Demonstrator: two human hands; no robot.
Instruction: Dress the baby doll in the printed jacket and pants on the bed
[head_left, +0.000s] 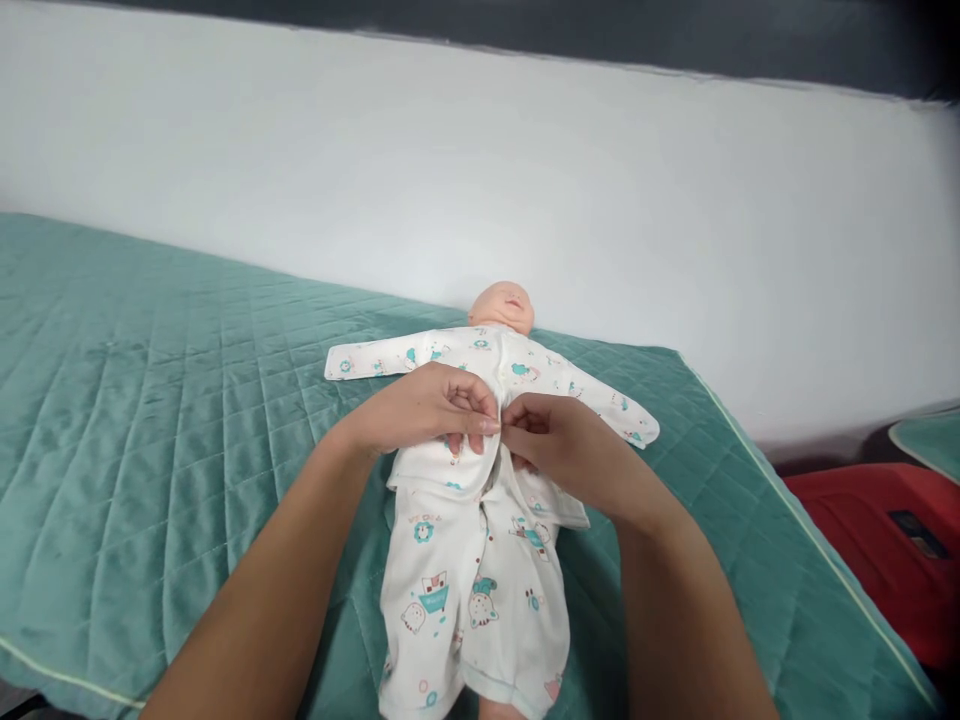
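Observation:
A baby doll [501, 306] lies on its back, its head toward the wall. It wears a white printed baby shirt [450, 465] and matching printed pants [517, 600]. My left hand [457, 405] pinches one front edge of the shirt at the middle of the chest. Close against it, my right hand [536, 430] pinches the opposite front edge. Below my hands the shirt's front parts in a narrow gap. Both sleeves stretch outward, and the fingertips hide the fastening between them. Small dark dots run down the front of the pants.
A green quilted cover [187, 400] with a pale piped edge lies under the doll. Behind it rises a white wall [450, 170] with a dark band on top. At the right, beyond the bed's edge, is a red plastic object [877, 540].

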